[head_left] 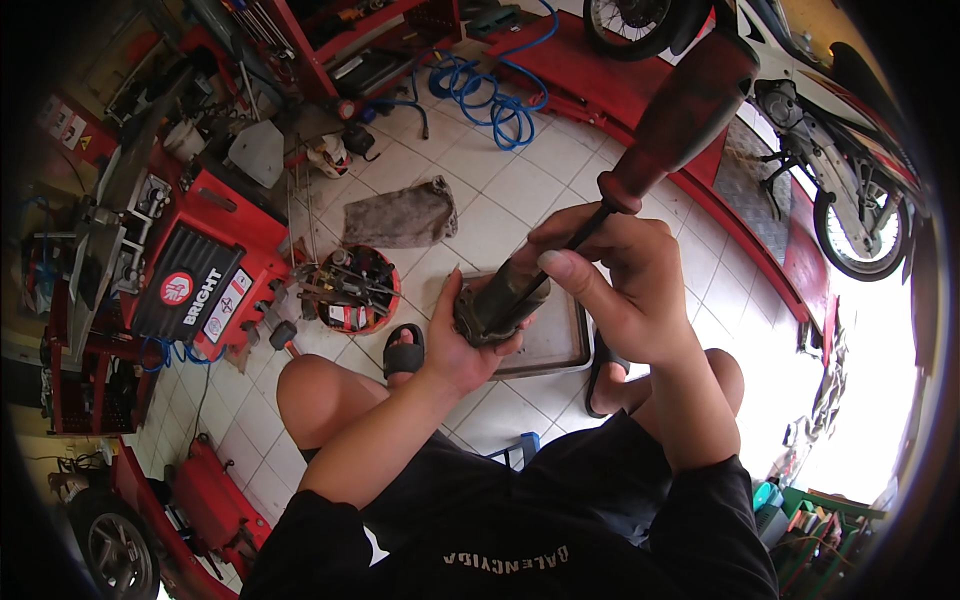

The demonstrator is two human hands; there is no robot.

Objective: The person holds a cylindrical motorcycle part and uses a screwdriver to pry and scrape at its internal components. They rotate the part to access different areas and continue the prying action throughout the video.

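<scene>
My left hand [462, 352] is wrapped round a dark, greasy cylindrical metal part [492, 303], holding it tilted above the tray. A screwdriver with a worn red-and-black handle [685, 118] slants down from the upper right. The fingers and thumb of my right hand [640, 280] pinch its dark shaft below the handle. The shaft runs down to the cylindrical part; whether its tip is inside or against the side, I cannot tell. Below both hands, a shallow metal tray [545, 371] rests on the tiled floor between my feet.
A red tub [378, 322] full of tools stands left of the tray, near a mallet [284, 336]. A grey rag [400, 215] lies ahead, with a coiled blue hose [480, 95] beyond. A red machine [205, 270] is at left, a motorcycle [815, 130] on a red lift at right.
</scene>
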